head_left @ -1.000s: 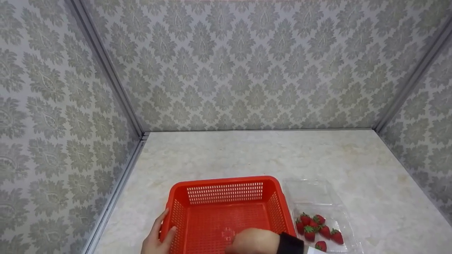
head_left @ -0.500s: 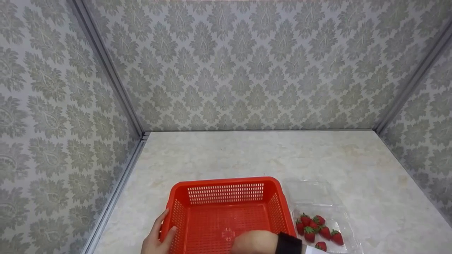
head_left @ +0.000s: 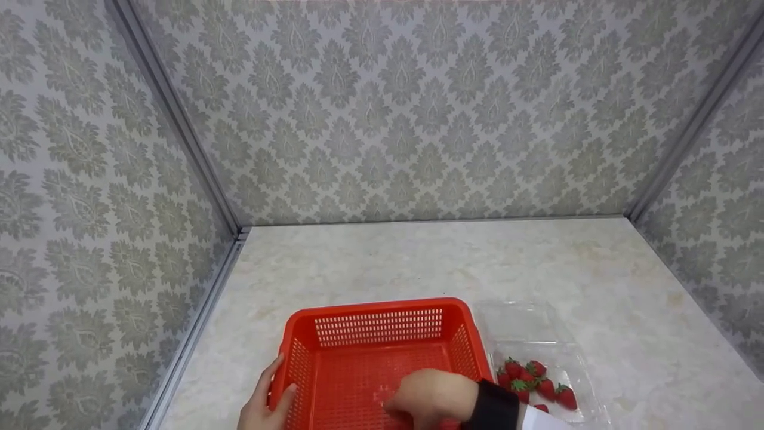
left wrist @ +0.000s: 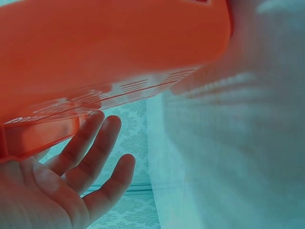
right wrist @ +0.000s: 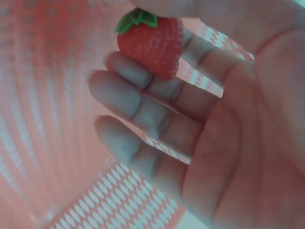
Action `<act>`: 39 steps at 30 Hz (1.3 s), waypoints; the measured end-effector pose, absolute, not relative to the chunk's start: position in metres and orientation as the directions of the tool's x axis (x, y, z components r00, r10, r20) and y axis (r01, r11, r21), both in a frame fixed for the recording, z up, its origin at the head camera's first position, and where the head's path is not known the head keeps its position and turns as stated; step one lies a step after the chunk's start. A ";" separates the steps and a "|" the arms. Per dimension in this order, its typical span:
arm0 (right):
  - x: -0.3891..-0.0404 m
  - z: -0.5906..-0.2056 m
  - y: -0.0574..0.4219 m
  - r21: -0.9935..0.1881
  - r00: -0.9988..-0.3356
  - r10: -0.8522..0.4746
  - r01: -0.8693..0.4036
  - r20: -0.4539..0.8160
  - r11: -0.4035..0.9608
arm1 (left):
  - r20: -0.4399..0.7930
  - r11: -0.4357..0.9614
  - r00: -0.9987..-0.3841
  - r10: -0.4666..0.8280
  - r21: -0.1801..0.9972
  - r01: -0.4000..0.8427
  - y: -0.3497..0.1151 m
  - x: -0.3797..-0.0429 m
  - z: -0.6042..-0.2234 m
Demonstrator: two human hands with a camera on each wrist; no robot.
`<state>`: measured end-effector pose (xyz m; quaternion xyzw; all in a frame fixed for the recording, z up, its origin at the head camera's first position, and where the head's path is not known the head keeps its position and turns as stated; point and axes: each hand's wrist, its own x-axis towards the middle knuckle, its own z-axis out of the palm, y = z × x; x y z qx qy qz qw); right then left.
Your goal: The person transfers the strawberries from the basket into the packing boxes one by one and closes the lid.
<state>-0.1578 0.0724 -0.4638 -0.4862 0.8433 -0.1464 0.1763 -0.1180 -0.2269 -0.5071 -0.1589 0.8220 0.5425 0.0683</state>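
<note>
A red plastic basket (head_left: 382,352) with slotted walls stands at the front of the table. My left hand (head_left: 262,403) grips its left wall, thumb over the rim and fingers outside. From the left wrist view, several fingers (left wrist: 93,162) extend along the basket's outer side while the thumb is hidden. Over the basket's interior, my right hand (head_left: 433,397) pinches one strawberry (right wrist: 152,45) with green leaves between thumb and fingers. The head view hides that strawberry behind the hand. Several more strawberries (head_left: 546,389) lie in a clear plastic box (head_left: 585,388) right of the basket.
The box's clear lid (head_left: 519,322) lies folded back on the pale table (head_left: 370,257). Patterned wall panels (head_left: 406,119) enclose the table at the back and both sides. A black band (head_left: 494,406) circles the right wrist.
My right hand has shifted slightly up and forward within the basket, and its sleeve now covers more of the box's near strawberries. The left hand keeps its hold on the basket.
</note>
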 end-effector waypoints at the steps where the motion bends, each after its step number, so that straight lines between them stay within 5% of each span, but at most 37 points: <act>1: -0.170 -0.457 0.072 -0.390 -0.435 -0.857 -0.764 -0.276 0.514 | -0.287 0.361 -0.941 -0.181 0.870 -0.335 -0.226 -0.118 -0.507; 3: -0.181 -0.447 0.079 -0.343 -0.422 -0.864 -0.797 -0.274 0.498 | -0.286 0.361 -0.943 -0.173 0.872 -0.330 -0.226 -0.118 -0.508; 10: -0.188 -0.398 0.138 -0.338 -0.586 -0.811 -0.762 -0.005 0.553 | -0.265 0.361 -0.948 -0.174 0.879 -0.312 -0.223 -0.119 -0.508; 17: -0.190 -0.380 0.208 -0.314 -0.730 -0.682 -0.655 0.031 0.687 | -0.291 0.353 -0.940 -0.180 0.872 -0.338 -0.228 -0.121 -0.504; 29: -0.191 -0.436 0.302 -0.351 -0.842 -0.538 -0.489 -0.052 0.799 | -0.329 0.303 -0.930 -0.163 0.881 -0.365 -0.232 -0.119 -0.508; 39: -0.180 -0.472 0.317 -0.325 -0.890 -0.435 -0.374 -0.139 0.869 | -0.319 0.324 -0.934 -0.161 0.877 -0.355 -0.228 -0.119 -0.509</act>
